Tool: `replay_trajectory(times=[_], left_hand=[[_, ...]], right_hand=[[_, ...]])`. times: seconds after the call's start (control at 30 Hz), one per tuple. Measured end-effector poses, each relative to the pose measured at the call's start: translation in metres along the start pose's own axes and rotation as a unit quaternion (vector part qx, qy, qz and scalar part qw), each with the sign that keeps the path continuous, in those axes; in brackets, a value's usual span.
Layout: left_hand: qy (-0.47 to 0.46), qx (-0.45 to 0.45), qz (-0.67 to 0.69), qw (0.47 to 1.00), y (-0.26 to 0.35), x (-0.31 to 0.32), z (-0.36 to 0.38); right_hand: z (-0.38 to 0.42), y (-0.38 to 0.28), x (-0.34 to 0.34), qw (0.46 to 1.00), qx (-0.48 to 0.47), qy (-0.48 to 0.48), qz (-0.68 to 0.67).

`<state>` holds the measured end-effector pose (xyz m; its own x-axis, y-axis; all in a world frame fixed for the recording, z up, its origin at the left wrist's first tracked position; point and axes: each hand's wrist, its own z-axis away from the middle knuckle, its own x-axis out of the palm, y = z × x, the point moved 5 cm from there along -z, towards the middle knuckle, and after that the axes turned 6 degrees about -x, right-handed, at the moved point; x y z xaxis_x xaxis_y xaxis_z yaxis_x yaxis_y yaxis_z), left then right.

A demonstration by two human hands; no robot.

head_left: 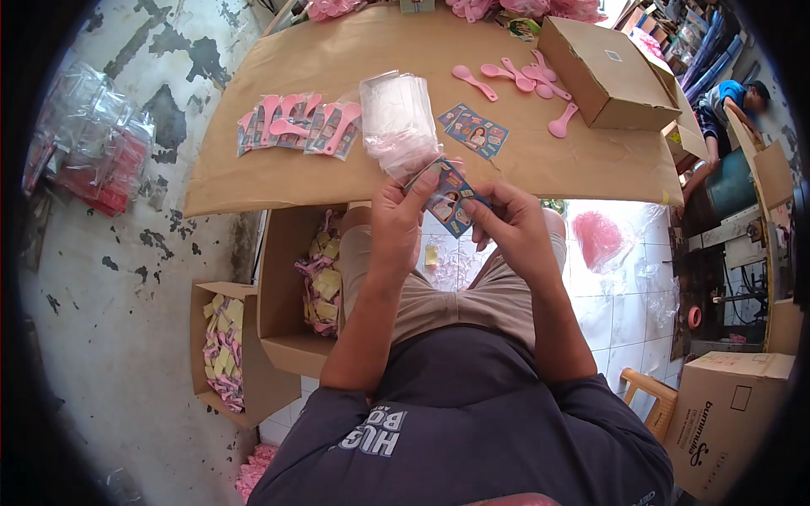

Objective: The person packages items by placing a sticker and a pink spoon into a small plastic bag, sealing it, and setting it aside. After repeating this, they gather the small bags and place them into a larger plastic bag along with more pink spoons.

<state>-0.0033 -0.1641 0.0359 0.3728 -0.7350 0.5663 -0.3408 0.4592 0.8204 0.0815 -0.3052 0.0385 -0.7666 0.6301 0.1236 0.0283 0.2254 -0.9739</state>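
Observation:
Both hands meet over the table's near edge, closed on one blue printed card point(448, 199). My left hand point(403, 207) pinches its upper left side, thumb on top. At the lower right side, my right hand point(508, 221) grips it between thumb and fingers. Just beyond my left hand lies a stack of clear plastic bags point(396, 110). More blue cards point(477, 135) rest on the table a little past my right hand. To the left is a row of bagged cards with pink spoons point(295, 122). Loose pink spoons point(475, 83) lie farther back.
A cardboard box point(603, 76) stands at the table's point(295, 51) back right. Below on the left, open cartons point(278, 295) hold pink and yellow pieces. A pink bag point(601, 240) lies on the tiled floor. At far right, another person point(730, 97) bends over a green drum.

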Motion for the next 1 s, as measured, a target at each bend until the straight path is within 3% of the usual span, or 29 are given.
replay_trajectory(times=[0.3,0.87,1.0], left_hand=[[-0.007,-0.002,0.032,0.999,0.0,-0.005,0.0],[-0.047,-0.073,0.068,0.994,-0.026,0.018,0.013],[0.006,-0.02,0.029,0.999,-0.014,0.019,0.015]], right_hand=[[0.004,0.002,-0.004,0.999,0.037,-0.018,0.023],[-0.004,-0.01,0.007,0.998,-0.004,0.03,-0.053],[0.002,-0.002,0.009,0.999,0.015,0.019,-0.043]])
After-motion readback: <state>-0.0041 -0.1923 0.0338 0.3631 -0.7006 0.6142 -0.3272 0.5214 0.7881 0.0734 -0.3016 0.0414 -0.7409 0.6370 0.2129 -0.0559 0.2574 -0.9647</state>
